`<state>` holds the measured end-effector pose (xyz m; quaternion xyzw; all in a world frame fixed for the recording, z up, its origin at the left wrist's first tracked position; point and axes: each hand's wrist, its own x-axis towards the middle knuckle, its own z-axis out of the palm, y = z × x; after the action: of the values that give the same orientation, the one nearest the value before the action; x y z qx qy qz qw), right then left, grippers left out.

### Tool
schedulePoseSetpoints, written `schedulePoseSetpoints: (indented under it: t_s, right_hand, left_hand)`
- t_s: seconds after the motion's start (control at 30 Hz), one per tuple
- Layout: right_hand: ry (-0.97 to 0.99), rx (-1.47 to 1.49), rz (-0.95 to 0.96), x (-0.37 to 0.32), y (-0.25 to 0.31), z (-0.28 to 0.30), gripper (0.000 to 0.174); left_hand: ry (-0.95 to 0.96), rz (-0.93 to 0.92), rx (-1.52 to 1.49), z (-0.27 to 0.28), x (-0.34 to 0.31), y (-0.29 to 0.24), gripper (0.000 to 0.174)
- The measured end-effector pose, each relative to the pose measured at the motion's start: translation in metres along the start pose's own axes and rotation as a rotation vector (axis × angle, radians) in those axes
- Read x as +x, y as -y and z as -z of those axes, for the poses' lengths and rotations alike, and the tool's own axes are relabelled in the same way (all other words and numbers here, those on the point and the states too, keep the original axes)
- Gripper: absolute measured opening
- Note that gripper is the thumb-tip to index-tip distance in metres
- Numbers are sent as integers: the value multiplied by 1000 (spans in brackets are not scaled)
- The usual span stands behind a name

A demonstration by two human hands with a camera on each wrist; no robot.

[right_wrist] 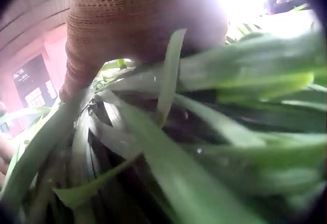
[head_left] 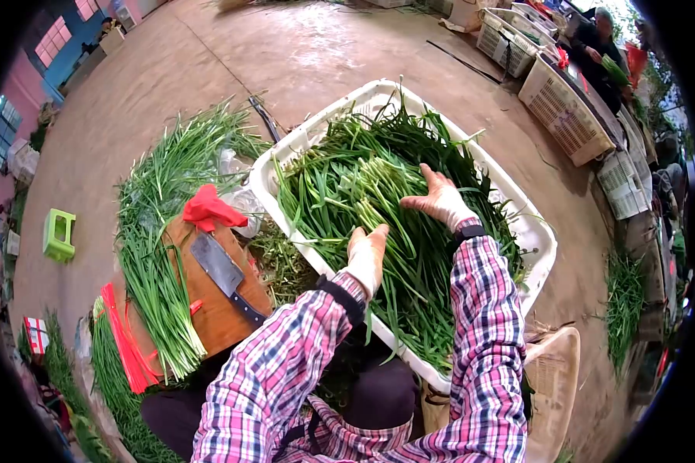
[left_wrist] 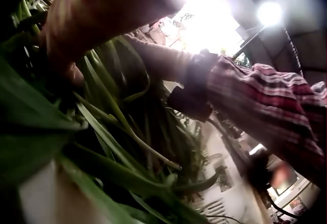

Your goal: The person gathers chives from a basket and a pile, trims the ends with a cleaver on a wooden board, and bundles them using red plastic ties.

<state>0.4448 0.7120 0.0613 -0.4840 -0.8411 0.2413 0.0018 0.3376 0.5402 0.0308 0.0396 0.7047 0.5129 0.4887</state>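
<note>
the green stalks (head_left: 405,239) lie in the white basket (head_left: 540,255), between the left hand (head_left: 367,257) at eight o'clock and the right hand (head_left: 440,201) at two o'clock. the right thumb and finger are spread; the left thumb stands apart from a finger, but whether hidden fingers pinch stalks, i cannot tell. better would be to gather softly from both sides, keeping the pale ends level.

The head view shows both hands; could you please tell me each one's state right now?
Left hand: at the greens; fingers partly hidden, grip cannot be told.
Right hand: open, thumb spread, at the greens.
</note>
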Motion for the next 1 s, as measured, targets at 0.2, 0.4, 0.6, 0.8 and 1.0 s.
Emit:
schedulePoseSetpoints:
  t_s: [0.2,0.4,0.6,0.8,1.0]
  right_hand:
    - [86,85,62,4,-2,-10,117]
    - [9,-204,112,-23,32,-8,102]
    - [-141,-217,313,-25,30,-25,77]
    - [110,229,116,-31,35,-18,91]
    - [202,257,99,-49,53,-12,101]
  left_hand:
    - [-164,34,293,-10,17,-11,75]
    - [-203,-109,111,-7,50,10,37]
    - [-319,-145,-321,-3,4,3,28]
    - [-479,-86,-429,11,22,16,34]
    - [-140,-65,-375,28,18,0,85]
